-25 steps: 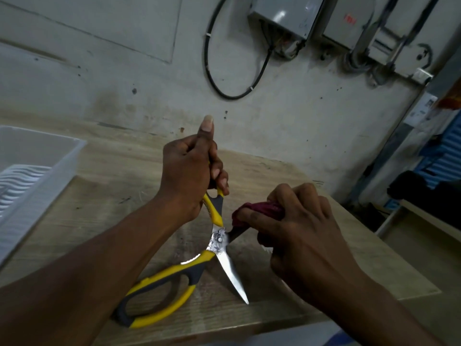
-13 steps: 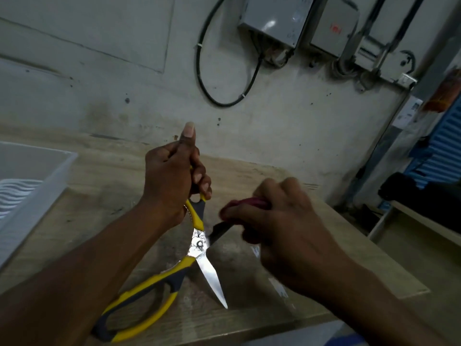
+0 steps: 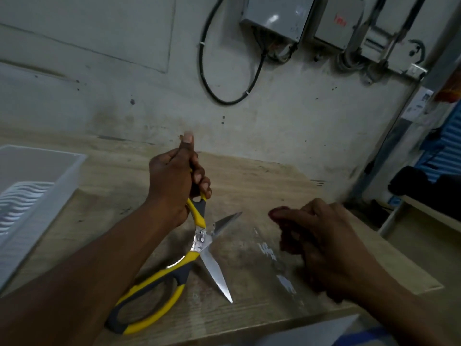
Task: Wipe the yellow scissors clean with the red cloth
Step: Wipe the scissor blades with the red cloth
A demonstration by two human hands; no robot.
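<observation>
Yellow scissors (image 3: pixel 199 242) blades spread | left hand (image 3: pixel 174 186) fingers grip handle | right hand (image 3: pixel 321 243) fingers bunch red cloth (image 3: pixel 279 213), apart

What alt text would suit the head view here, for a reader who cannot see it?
Over a wooden table, the left hand grips one handle of open yellow scissors, while the right hand holds a bunched red cloth just clear of the upper blade. A white plastic tray sits at the left.

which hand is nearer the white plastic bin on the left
Left. The left hand, gripping the yellow scissors, is mid-table, right of the white bin; the right hand with the red cloth is farther right.
</observation>
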